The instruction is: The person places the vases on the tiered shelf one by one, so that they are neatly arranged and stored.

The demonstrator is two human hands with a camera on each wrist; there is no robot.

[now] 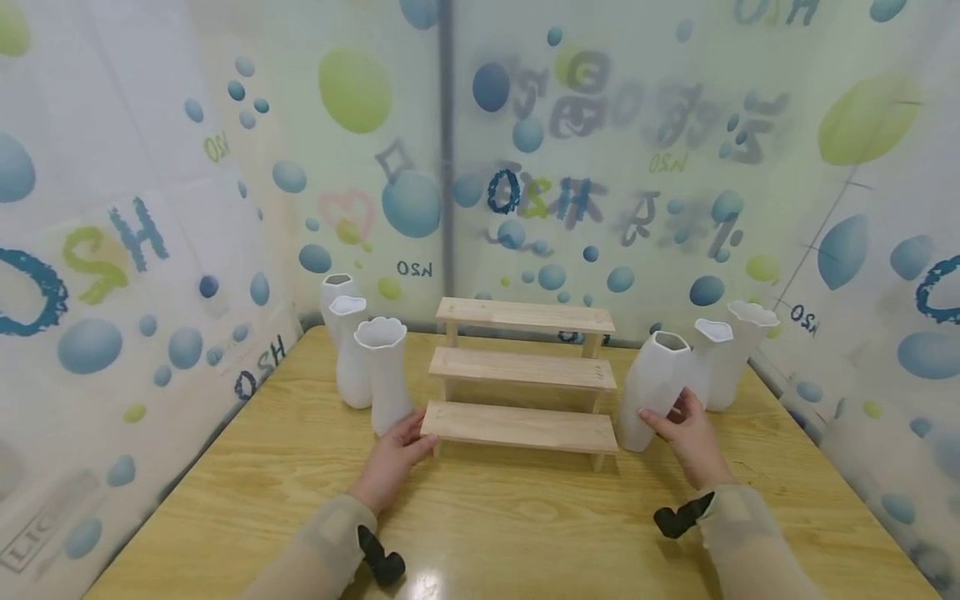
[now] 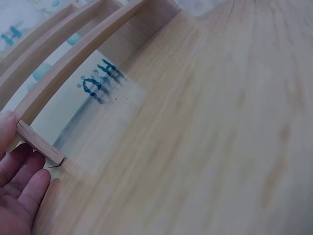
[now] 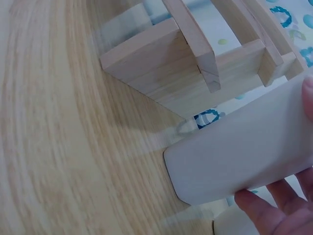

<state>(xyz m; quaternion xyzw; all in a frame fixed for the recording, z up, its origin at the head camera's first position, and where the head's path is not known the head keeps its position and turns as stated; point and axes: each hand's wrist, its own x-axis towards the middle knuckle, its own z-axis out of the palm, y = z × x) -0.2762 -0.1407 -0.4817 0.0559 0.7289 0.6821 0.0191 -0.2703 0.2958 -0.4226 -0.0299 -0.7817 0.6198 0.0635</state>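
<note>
A three-tier wooden display stand rests on the table, lowest tier at the front. My left hand holds the left end of that lowest tier; in the left wrist view the thumb lies at the board's end and the curled fingers sit beside its leg. To the stand's right, my right hand grips a white faceted vase, thumb on the front and fingers round the far side. The vase leans a little, its base close by the stand. Its lower part shows large in the right wrist view.
Behind the gripped vase are a narrow-necked white vase and one with a wavy rim. Left of the stand are a wavy-rimmed vase, a narrow-necked vase and a partly hidden faceted vase. Printed curtains enclose the wooden table.
</note>
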